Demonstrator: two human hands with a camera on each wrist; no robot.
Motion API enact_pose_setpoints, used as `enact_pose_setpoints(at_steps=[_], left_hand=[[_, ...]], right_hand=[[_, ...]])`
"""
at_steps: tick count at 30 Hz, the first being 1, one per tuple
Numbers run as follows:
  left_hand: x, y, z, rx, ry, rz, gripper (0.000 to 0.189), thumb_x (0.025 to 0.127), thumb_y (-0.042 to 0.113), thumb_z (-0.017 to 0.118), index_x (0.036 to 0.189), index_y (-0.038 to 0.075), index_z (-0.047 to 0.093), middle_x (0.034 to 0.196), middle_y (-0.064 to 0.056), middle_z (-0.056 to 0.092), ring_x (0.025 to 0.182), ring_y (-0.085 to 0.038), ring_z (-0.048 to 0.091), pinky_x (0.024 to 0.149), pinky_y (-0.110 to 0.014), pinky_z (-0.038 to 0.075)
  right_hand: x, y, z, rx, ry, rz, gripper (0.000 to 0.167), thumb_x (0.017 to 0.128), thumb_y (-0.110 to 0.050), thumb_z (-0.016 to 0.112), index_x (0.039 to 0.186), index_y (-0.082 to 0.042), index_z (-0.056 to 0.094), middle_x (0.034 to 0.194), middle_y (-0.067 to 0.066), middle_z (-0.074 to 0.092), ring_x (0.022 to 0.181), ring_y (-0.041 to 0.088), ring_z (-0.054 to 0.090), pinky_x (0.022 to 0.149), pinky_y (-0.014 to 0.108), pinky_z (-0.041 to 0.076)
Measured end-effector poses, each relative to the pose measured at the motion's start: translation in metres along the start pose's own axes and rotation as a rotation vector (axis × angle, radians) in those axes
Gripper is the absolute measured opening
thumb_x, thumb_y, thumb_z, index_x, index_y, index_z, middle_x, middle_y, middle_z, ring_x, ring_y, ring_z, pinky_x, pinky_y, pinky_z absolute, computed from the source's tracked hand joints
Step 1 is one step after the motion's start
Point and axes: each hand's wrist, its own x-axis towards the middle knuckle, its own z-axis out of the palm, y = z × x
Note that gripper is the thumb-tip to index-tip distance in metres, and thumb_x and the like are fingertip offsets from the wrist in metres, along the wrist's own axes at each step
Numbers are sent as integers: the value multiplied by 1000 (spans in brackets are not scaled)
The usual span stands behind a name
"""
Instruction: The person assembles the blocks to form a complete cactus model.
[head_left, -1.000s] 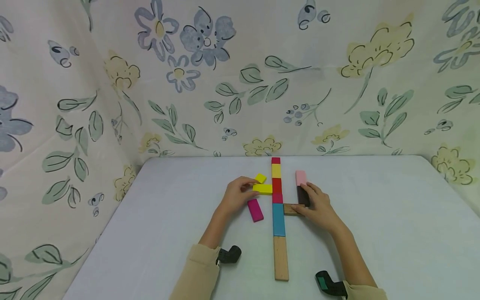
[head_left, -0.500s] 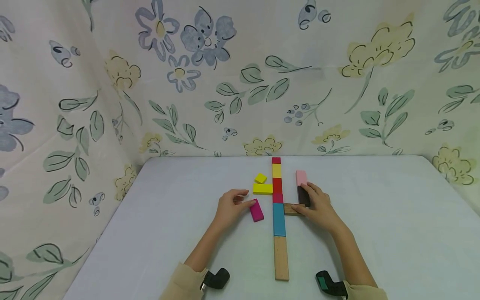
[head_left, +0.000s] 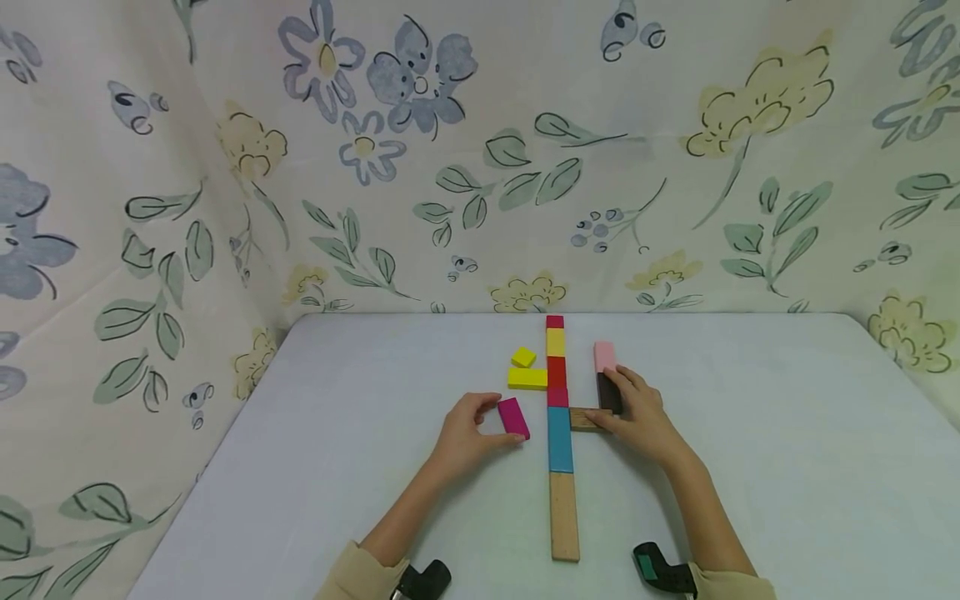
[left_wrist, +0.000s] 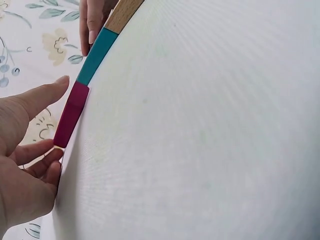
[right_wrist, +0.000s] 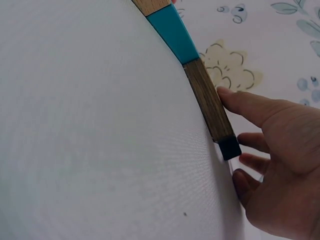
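Fingers and thumb of my left hand [head_left: 462, 435] straddle a magenta block [head_left: 513, 417] lying slantwise left of the block row. Its thumb is by the block's near end and its curved fingers by the far end; in the left wrist view the thumb tip stands apart from the magenta block [left_wrist: 71, 115]. My right hand [head_left: 637, 419] rests its thumb on a brown wood-grain block [head_left: 583, 418], which sticks out right from the row. Its fingers touch the right side of a dark block [head_left: 608, 393], whose far end meets a pink block [head_left: 603, 356].
A straight row runs away from me: a plain wooden block [head_left: 563, 517], a blue block [head_left: 559, 439], then red and yellow pieces. A long yellow block [head_left: 527, 379] abuts it on the left, beside a small yellow block [head_left: 523, 357]. A floral cloth [head_left: 465, 150] hangs behind the table.
My left hand has left the long yellow block and come nearer to me, its thumb and fingers spreading around the magenta block. My right hand has stayed in place.
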Motion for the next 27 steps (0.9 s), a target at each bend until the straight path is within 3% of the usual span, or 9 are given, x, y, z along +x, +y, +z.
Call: enact_pose_setpoints(at_steps=[7, 16, 21, 27], left_hand=[[2, -1, 4, 74, -6, 9, 68, 81, 22, 93, 139, 3, 61, 135, -14, 60, 126, -30, 55, 106, -48, 56], [3, 4, -3, 81, -27, 0, 65, 81, 19, 92, 136, 5, 61, 131, -12, 62, 119, -27, 57, 99, -46, 59], [13, 8, -14, 64, -90, -17, 63, 85, 22, 90, 139, 8, 60, 131, -11, 62, 116, -27, 57, 95, -42, 60], [32, 18, -29, 34, -157, 35, 60, 89, 20, 87, 141, 9, 61, 138, -11, 61, 125, -30, 58, 98, -41, 60]], right_hand=[[0, 1, 0, 5, -4, 2, 82, 98, -30, 75, 160, 5, 34, 166, 34, 23, 145, 59, 24, 105, 70, 49], [0, 1, -1, 5, -10, 10, 83, 98, -32, 75, 160, 5, 33, 166, 33, 21, 145, 59, 22, 106, 70, 48], [1, 1, -1, 3, -7, 8, 83, 98, -32, 74, 160, 5, 33, 166, 34, 21, 145, 59, 22, 106, 71, 48], [0, 1, 0, 15, -5, -3, 82, 99, -30, 74, 160, 6, 34, 166, 33, 22, 145, 59, 23, 108, 72, 46]])
